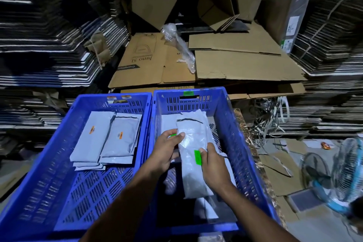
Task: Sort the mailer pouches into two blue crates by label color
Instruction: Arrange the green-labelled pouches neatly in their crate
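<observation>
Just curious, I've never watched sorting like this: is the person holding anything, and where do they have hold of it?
Yes: both hands hold one white plastic mailer pouch over the right blue crate, left hand at its upper-left edge, right hand by its green label.

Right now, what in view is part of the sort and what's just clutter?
Job:
left crate with orange-label pouches
right crate
green-label pouch, gripped by left hand and right hand

Lying about:
flattened cardboard
bubble wrap
fan
loose strapping
</observation>
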Action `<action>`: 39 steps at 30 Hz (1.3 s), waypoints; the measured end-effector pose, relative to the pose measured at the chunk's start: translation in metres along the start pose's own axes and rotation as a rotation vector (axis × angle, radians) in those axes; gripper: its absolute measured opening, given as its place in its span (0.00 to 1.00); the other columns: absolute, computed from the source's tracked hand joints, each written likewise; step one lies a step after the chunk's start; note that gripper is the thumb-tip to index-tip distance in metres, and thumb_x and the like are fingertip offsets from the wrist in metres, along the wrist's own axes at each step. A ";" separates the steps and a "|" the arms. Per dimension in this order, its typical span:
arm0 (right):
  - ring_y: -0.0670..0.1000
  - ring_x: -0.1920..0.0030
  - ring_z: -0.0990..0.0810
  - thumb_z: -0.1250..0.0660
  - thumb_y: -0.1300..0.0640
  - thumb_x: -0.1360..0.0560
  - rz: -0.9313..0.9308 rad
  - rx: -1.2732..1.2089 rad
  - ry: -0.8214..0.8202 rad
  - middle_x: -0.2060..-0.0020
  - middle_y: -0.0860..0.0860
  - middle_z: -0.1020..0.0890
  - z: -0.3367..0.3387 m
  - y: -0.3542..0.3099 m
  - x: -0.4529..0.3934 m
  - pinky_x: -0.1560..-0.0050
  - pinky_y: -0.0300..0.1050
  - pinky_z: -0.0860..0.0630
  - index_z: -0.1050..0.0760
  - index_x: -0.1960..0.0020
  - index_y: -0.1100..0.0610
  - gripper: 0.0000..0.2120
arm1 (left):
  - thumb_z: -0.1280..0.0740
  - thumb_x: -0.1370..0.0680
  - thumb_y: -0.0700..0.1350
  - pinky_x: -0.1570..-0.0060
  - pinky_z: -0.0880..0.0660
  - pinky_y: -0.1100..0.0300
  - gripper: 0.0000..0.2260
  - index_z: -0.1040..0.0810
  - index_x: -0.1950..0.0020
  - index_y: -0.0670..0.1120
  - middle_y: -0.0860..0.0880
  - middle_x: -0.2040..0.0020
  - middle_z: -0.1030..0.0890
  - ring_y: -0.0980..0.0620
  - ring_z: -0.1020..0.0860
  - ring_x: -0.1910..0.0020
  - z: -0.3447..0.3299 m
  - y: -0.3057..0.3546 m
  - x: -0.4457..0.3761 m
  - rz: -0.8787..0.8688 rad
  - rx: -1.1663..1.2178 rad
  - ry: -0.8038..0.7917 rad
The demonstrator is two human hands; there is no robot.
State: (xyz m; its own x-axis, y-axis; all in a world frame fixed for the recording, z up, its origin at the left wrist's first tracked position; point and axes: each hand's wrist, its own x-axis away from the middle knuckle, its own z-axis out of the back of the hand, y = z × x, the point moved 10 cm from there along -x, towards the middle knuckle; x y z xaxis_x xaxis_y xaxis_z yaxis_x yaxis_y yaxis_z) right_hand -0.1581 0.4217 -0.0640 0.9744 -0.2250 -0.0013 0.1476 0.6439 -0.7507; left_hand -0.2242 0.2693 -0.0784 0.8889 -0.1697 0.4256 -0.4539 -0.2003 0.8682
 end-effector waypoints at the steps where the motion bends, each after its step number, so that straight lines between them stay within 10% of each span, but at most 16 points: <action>1: 0.57 0.68 0.30 0.47 0.47 0.16 0.011 0.023 0.011 0.70 0.49 0.28 0.003 -0.001 0.001 0.68 0.51 0.40 0.38 0.51 0.53 0.10 | 0.30 0.22 0.41 0.58 0.19 0.54 0.10 0.23 0.42 0.42 0.44 0.49 0.15 0.49 0.16 0.59 0.002 0.002 -0.002 -0.021 -0.018 -0.001; 7: 0.56 0.64 0.21 0.45 0.44 0.18 0.059 -0.098 0.075 0.66 0.54 0.20 0.011 -0.009 -0.009 0.62 0.52 0.27 0.38 0.35 0.50 0.15 | 0.30 0.23 0.37 0.67 0.22 0.59 0.06 0.21 0.47 0.43 0.44 0.55 0.14 0.49 0.17 0.63 0.007 0.014 0.001 -0.134 -0.122 0.021; 18: 0.49 0.71 0.29 0.43 0.50 0.16 0.004 0.048 0.013 0.67 0.53 0.25 -0.039 -0.010 -0.105 0.75 0.45 0.42 0.36 0.31 0.59 0.18 | 0.34 0.21 0.43 0.41 0.25 0.59 0.17 0.29 0.33 0.50 0.51 0.37 0.21 0.56 0.22 0.40 0.043 0.073 -0.013 -0.571 -0.949 0.190; 22: 0.64 0.51 0.21 0.47 0.46 0.16 -0.090 0.075 -0.033 0.49 0.62 0.20 -0.072 -0.012 -0.150 0.60 0.50 0.30 0.37 0.32 0.59 0.20 | 0.39 0.21 0.44 0.43 0.24 0.56 0.14 0.26 0.36 0.52 0.49 0.43 0.19 0.52 0.20 0.44 0.049 0.069 -0.014 -0.620 -1.013 0.270; 29: 0.60 0.33 0.30 0.44 0.52 0.19 0.304 0.547 -0.133 0.34 0.57 0.29 -0.134 -0.039 -0.160 0.38 0.54 0.30 0.32 0.30 0.57 0.19 | 0.42 0.21 0.46 0.44 0.25 0.58 0.13 0.25 0.39 0.55 0.50 0.49 0.20 0.51 0.20 0.48 0.049 0.069 -0.014 -0.663 -0.970 0.305; 32: 0.57 0.20 0.51 0.51 0.49 0.16 0.283 0.604 -0.350 0.20 0.57 0.48 -0.172 -0.022 -0.155 0.22 0.58 0.50 0.47 0.20 0.57 0.27 | 0.38 0.20 0.44 0.48 0.31 0.72 0.12 0.25 0.39 0.55 0.57 0.53 0.25 0.56 0.23 0.50 0.045 0.074 -0.004 -0.740 -0.912 0.274; 39: 0.58 0.20 0.62 0.66 0.40 0.25 0.238 0.643 -0.373 0.20 0.55 0.60 -0.199 -0.006 -0.170 0.23 0.60 0.61 0.60 0.19 0.50 0.36 | 0.40 0.21 0.48 0.52 0.25 0.50 0.11 0.25 0.40 0.51 0.46 0.51 0.20 0.46 0.22 0.51 0.044 0.068 -0.017 -0.675 -0.992 0.230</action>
State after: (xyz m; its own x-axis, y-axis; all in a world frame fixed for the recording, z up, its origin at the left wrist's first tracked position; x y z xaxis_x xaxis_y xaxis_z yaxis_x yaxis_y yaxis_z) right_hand -0.3580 0.3105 -0.1909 0.9680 0.1601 0.1933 -0.1144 0.9670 -0.2278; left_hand -0.2728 0.2156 -0.0380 0.9635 -0.1217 -0.2384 0.2582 0.6578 0.7075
